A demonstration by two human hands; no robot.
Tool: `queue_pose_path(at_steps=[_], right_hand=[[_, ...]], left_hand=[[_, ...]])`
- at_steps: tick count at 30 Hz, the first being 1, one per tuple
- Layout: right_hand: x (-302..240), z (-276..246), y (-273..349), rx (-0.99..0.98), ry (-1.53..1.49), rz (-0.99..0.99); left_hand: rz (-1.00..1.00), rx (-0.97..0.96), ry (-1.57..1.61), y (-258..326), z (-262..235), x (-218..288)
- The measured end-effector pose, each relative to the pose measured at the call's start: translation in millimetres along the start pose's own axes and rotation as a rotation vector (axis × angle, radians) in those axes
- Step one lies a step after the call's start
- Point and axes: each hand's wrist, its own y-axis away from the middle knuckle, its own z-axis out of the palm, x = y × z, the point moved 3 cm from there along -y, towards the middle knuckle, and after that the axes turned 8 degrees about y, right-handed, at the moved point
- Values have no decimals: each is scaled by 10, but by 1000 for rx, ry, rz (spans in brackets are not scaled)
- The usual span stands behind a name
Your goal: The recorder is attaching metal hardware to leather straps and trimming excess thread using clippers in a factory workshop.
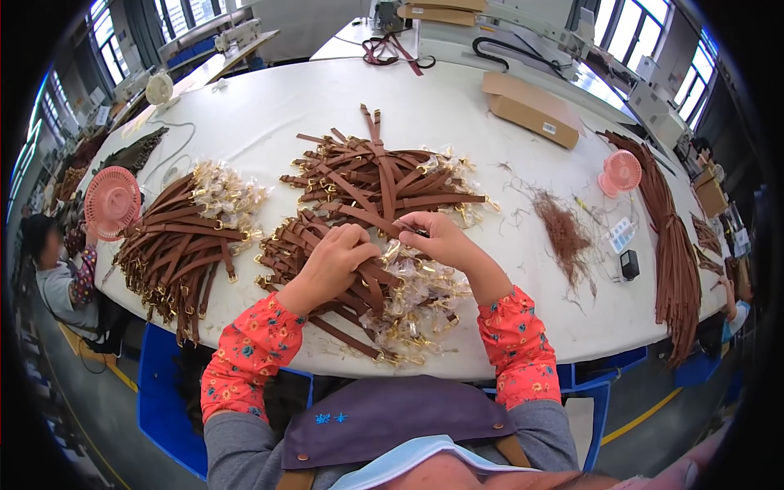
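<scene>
My right hand [445, 242] pinches a brown strap [367, 218] over the table's [261, 110] strap pile [302, 237]; my left hand's [333, 263] fingers curl together, their grip hidden. Below, a blue bin [166, 400] holds dark material [292, 394]; I can't see inside the cardboard box [527, 114].

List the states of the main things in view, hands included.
Left hand, fingers curled over straps; grip hidden
Right hand, fingertips pinched at a brown strap
Left strap pile, heaped, ends partly in clear wrap
Cardboard box, lying on the table
Right strap bundle, draped over the table's edge
Pink fans, cannot tell if spinning
Brown threads, loosely tangled
</scene>
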Motion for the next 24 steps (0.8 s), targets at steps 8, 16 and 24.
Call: queue_pose_path(at_steps=[8,16,24], right_hand=[[-99,93,73,-52,-265,-5],[1,97,-157,-16,-518,61],[-23,565,-285,-300,-632,166]], left_hand=[[-3,54,-26,-92,139,-60],[-69,113,182,63,-120,25],[-425,333,745,72,-228,-318]])
